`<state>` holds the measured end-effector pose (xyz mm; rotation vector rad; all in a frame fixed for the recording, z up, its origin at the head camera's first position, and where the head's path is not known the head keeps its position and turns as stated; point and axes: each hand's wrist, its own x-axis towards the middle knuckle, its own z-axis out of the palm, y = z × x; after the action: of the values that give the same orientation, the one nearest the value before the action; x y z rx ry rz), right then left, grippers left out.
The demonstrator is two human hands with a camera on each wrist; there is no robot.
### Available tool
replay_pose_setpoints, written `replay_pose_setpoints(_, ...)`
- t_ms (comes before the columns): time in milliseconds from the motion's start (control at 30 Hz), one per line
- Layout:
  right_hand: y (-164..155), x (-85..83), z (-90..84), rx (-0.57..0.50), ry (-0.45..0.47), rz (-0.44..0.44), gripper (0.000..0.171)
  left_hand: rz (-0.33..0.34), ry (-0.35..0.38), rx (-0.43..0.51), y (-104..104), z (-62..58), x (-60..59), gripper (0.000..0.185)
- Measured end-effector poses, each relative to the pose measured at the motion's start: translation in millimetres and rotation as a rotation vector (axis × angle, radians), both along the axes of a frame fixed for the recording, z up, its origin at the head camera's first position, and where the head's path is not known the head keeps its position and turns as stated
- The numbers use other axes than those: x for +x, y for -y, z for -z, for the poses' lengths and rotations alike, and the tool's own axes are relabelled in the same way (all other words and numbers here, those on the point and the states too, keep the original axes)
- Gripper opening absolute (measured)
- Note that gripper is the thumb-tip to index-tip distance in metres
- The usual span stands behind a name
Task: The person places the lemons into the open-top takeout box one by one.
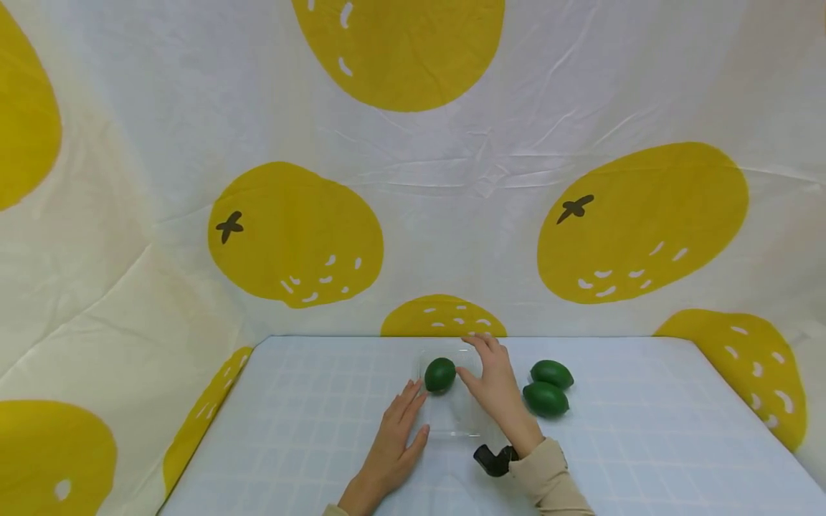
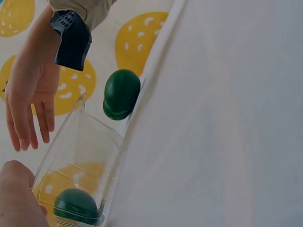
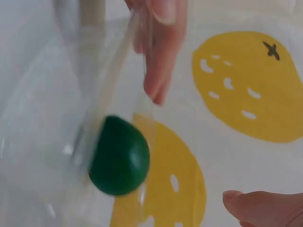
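Lime (image 1: 440,375): I see one dark green lime lying inside a clear plastic box (image 1: 452,423) near the middle of the table (image 1: 645,444), toward the box's far left corner. The left wrist view confirms the lime sits low in the box, against its clear wall.

My right hand (image 1: 493,383) is at the right side of the box, fingers straight and reaching to the far rim, thumb just beside the lime; its grip is wide and holds nothing. Whether the fingers actually touch the rim I cannot tell from the head view; the right wrist view shows a fingertip close against the clear wall. My left hand (image 1: 396,437) lies flat on the table at the near left of the box, fingers straight, tips near or against the box wall; grip wide, holding nothing.

Judgement on progress: one lime is in the box, and two more limes (image 1: 548,387) lie on the table just to the right of the box, touching each other. So the work looks about a third done, with two limes left outside.

Surroundings: a white grid-pattern cloth covers the table; a backdrop (image 1: 297,236) printed with yellow fruit hangs behind and at both sides. A black wrist camera (image 1: 493,459) sits on my right wrist. Nothing lies between the right hand and the two outside limes.
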<state>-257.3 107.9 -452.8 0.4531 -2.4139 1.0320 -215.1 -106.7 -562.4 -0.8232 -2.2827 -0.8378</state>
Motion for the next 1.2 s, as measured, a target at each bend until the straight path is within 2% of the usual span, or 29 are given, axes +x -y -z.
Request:
replay_pose_setpoints(200,-32,-4.2,-8.1,-0.022,0.063,0.047,0.051,0.003,-0.014,0.006,1,0.0,-1.5,0.051)
replay_pose_setpoints(467,-78,-6.8,-3.2,-0.035,0.088,0.124,0.052,0.001,-0.001,0.006,2,-0.6,-1.0,0.051)
replay_pose_setpoints(633,-104,-5.3,0.4,-0.048,0.174,0.171,0.052,-0.004,0.007,0.001,2,-2.0,-0.3,0.051)
replay_pose_setpoints(967,-132,-5.0,25.6,-0.019,0.385,0.259,0.056,-0.004,0.018,0.003,0,-2.1,1.6,0.051)
replay_pose_setpoints(1200,-135,-9.7,37.2,0.039,0.477,0.245,0.06,-0.002,0.008,0.007,0,-1.4,1.3,0.051)
